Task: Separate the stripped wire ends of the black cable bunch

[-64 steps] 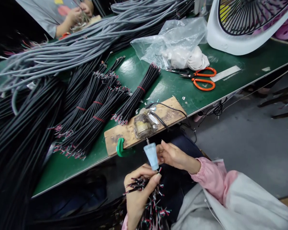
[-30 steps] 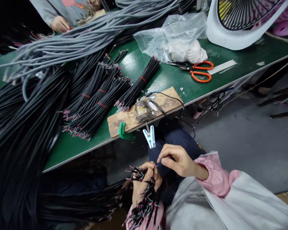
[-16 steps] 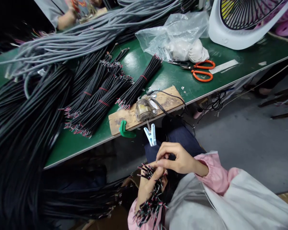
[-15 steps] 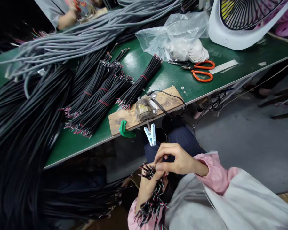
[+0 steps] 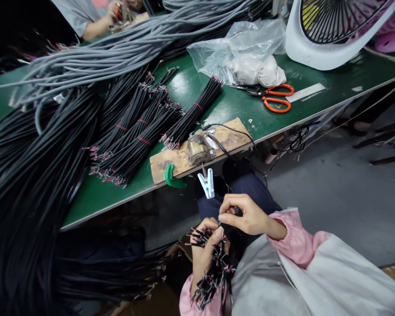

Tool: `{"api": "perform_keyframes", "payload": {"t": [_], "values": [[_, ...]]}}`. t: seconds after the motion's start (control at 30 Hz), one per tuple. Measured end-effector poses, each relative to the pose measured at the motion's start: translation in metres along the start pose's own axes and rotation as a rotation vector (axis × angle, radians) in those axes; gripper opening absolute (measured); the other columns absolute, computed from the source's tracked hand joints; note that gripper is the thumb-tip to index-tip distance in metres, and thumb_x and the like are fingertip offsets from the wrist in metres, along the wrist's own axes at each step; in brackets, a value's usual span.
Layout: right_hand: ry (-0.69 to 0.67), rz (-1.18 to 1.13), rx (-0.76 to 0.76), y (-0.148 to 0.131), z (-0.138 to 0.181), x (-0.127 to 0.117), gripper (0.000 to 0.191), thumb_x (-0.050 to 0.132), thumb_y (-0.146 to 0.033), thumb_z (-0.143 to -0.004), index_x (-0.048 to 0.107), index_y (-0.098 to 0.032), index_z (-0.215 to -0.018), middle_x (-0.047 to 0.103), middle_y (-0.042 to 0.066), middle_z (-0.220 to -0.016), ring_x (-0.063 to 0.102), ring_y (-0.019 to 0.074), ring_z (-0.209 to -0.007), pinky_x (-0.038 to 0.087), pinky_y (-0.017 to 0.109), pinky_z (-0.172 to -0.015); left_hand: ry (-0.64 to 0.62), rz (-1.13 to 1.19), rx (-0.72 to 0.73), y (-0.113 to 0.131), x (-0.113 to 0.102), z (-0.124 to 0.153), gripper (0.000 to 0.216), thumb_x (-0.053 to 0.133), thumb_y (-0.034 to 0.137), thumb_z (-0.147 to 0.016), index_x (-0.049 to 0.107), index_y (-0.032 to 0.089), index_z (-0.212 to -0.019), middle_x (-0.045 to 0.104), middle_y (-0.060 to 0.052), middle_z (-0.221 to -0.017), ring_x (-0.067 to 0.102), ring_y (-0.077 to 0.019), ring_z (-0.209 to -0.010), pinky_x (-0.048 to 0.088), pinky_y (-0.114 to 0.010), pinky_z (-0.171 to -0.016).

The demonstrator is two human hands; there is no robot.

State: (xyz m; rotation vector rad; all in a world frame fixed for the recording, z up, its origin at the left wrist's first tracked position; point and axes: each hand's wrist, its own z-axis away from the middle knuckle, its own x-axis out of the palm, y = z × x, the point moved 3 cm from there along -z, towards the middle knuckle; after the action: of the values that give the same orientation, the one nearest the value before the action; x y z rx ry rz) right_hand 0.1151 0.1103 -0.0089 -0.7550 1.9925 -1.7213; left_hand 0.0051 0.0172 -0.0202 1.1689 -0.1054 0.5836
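My left hand (image 5: 206, 248) is closed around a bunch of short black cables (image 5: 213, 272) with stripped red, white and green wire ends, held over my lap below the table edge. My right hand (image 5: 245, 215) is pinched at thumb and forefinger on a wire end at the top of that bunch, touching my left fingers. Just above the hands a pale blue clip (image 5: 206, 184) hangs from a taped lump (image 5: 197, 149) fixed on a wooden board (image 5: 230, 138), which a green clamp (image 5: 171, 175) holds to the green table (image 5: 237, 109).
Tied bundles of black cables (image 5: 141, 127) lie left of the board, with long black (image 5: 26, 184) and grey cables (image 5: 118, 52) heaped beyond. Orange scissors (image 5: 274, 98), a plastic bag (image 5: 243, 52) and a white fan (image 5: 332, 30) stand at the right. Another person's hands (image 5: 113, 11) work at the far side.
My right hand has lifted slightly from the bunch, pinching a wire end. Two seconds ago it was up at the blue clip. The bunch in my left hand sits lower now.
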Motion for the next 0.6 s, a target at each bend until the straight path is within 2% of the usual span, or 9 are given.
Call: {"api": "perform_keyframes", "payload": {"t": [0.17,0.3,0.37,0.47,0.6], "values": [[-0.008,-0.152,0.060,0.008,0.004,0.002,0.028,0.065,-0.037,-0.083,0.061,-0.012,-0.071,0.052,0.000,-0.065,0.043,0.0094,-0.058,0.034,0.023,-0.054,-0.019,0.006,-0.026,-0.001,-0.004,0.002,0.028,0.072,0.034,-0.075,0.054,0.017,-0.064,0.053,0.006,-0.047,0.046,-0.0059,-0.031,0.036,-0.016,-0.035],[-0.027,-0.177,0.064,0.011,0.008,0.005,0.032,0.065,-0.041,-0.083,0.061,-0.012,-0.070,0.052,0.000,-0.064,0.041,0.0091,-0.058,0.033,0.023,-0.053,-0.103,0.011,0.002,-0.006,-0.015,-0.003,0.027,0.072,0.035,-0.075,0.058,0.016,-0.063,0.056,0.004,-0.050,0.049,-0.0080,-0.031,0.039,-0.018,-0.032],[-0.045,-0.186,0.058,0.012,0.010,0.006,0.033,0.065,-0.041,-0.083,0.062,-0.011,-0.070,0.052,0.000,-0.064,0.041,0.0090,-0.058,0.033,0.023,-0.054,-0.104,0.036,0.013,-0.007,-0.017,-0.003,0.024,0.071,0.034,-0.077,0.060,0.016,-0.065,0.056,0.004,-0.051,0.049,-0.0074,-0.032,0.038,-0.017,-0.033],[-0.047,-0.233,0.052,0.013,0.011,0.006,0.032,0.066,-0.040,-0.083,0.063,-0.011,-0.071,0.053,0.000,-0.066,0.044,0.0093,-0.058,0.034,0.023,-0.055,-0.065,0.063,0.013,-0.006,-0.014,-0.001,0.022,0.069,0.033,-0.080,0.062,0.016,-0.069,0.053,0.004,-0.049,0.047,-0.0052,-0.033,0.036,-0.014,-0.034],[-0.015,-0.235,0.012,0.010,0.010,0.001,0.030,0.060,-0.039,-0.088,0.067,-0.010,-0.082,0.058,0.005,-0.075,0.052,0.0119,-0.066,0.041,0.024,-0.060,-0.100,0.076,0.004,-0.003,-0.007,0.002,0.024,0.069,0.034,-0.080,0.062,0.015,-0.067,0.049,0.005,-0.051,0.045,-0.0035,-0.032,0.031,-0.013,-0.033]]}}
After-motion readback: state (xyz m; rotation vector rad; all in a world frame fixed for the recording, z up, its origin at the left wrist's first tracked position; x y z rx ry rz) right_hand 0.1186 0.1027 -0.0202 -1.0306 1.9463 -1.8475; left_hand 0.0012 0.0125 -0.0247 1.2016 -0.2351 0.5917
